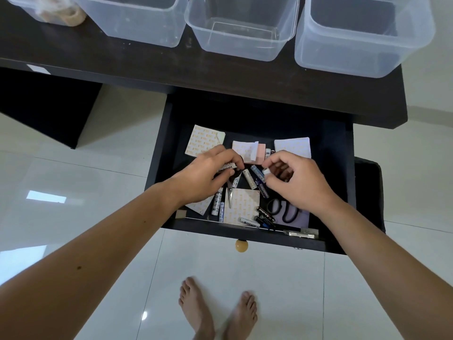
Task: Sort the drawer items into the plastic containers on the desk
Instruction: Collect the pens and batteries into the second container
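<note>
Bare feet (218, 312) below; left hand (203, 176) grips batteries, right hand (297, 181) pinches one battery (266, 171) (light, stiff, slippery: pinch mid-body).

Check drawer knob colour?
Tan, yellowish-wood tone; the drawer knob shows plainly in the head view.

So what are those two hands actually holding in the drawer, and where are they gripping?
The left hand grips a white battery around its body. The right hand pinches another battery by its end.
</note>
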A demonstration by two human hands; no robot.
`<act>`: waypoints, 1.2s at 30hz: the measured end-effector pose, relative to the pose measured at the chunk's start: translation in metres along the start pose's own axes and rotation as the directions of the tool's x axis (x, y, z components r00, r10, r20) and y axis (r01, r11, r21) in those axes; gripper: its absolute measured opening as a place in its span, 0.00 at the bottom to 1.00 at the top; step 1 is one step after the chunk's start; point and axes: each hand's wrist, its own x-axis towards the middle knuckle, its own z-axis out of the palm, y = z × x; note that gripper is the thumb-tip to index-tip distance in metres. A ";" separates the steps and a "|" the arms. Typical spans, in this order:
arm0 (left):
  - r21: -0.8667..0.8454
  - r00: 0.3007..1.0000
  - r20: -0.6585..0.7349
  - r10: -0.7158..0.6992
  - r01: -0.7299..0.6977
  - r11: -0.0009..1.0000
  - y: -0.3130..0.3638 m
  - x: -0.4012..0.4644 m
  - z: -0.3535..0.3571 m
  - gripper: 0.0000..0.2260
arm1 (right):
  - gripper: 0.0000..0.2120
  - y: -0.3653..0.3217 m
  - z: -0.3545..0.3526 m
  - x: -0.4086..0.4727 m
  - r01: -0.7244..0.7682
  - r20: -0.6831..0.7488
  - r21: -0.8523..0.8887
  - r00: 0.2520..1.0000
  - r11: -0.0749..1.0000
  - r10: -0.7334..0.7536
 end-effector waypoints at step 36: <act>0.497 0.964 0.044 0.264 -0.250 0.831 0.002 0.030 0.019 0.09 | 0.14 0.004 0.000 0.003 0.027 0.046 -0.098 0.999 0.995 -0.022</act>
